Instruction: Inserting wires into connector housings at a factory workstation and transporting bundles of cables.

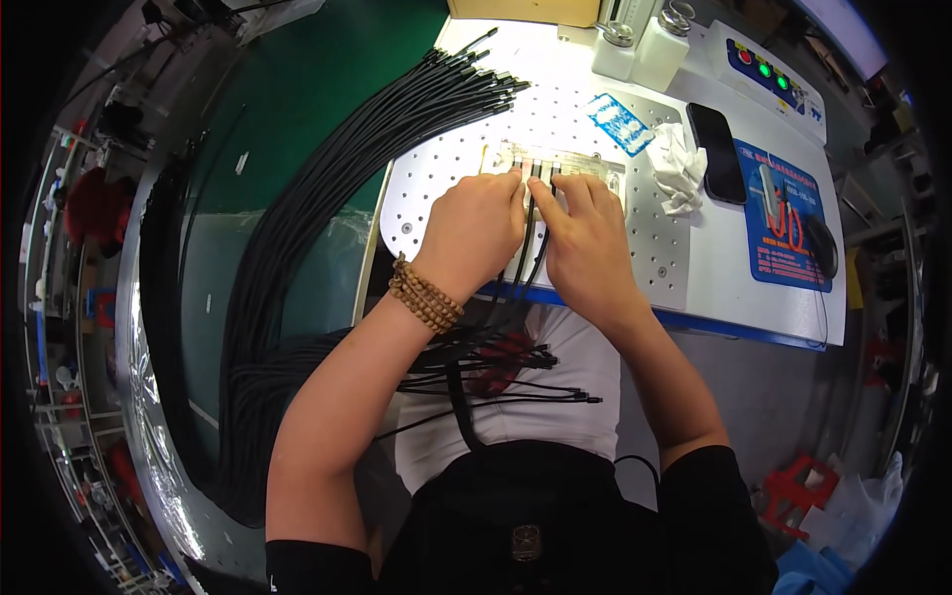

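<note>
My left hand and my right hand meet at a clear fixture on the perforated metal plate. Both have their fingers curled and the tips pressed together over it. Black cables run up from my lap between the hands and into the fixture's slots. My left hand pinches one cable close to its end. Beside it, my right hand grips another, its thumb toward the left hand. The fingers partly hide the cable ends. A beaded bracelet circles my left wrist.
A thick bundle of black cables curves across the green tabletop at left; more cable ends lie over my lap. Right of the fixture are a blue-and-white card, crumpled tissue, a phone, a mouse and a button box.
</note>
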